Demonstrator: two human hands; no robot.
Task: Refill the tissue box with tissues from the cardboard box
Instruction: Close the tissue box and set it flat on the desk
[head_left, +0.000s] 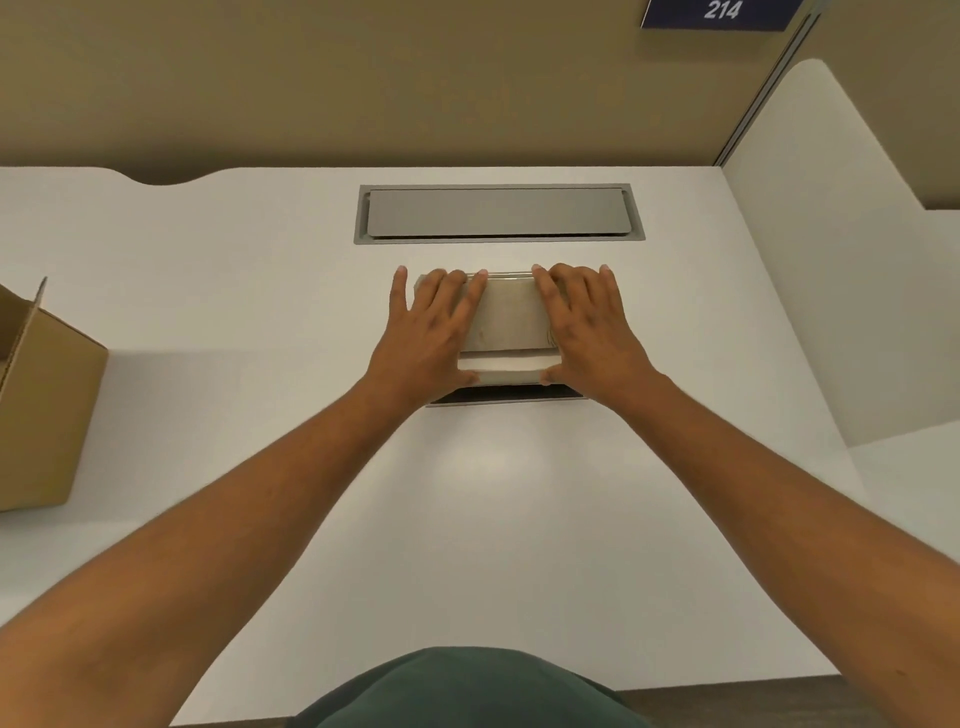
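Observation:
A pale pack of tissues (506, 319) lies in the middle of the white desk (467, 493), over a dark, low tissue box (506, 397) of which only the front edge shows beneath it. My left hand (434, 325) presses flat on the pack's left end, thumb at its front edge. On the pack's right end rests my right hand (587, 322), with its thumb also at the front edge. The brown cardboard box (47, 410) stands at the desk's left edge with a flap up, its inside hidden.
A grey cable hatch (498, 213) is set in the desk just behind the pack. A beige partition (363, 78) runs along the back and a white panel (831, 234) closes the right side. The desk's front edge is near my body.

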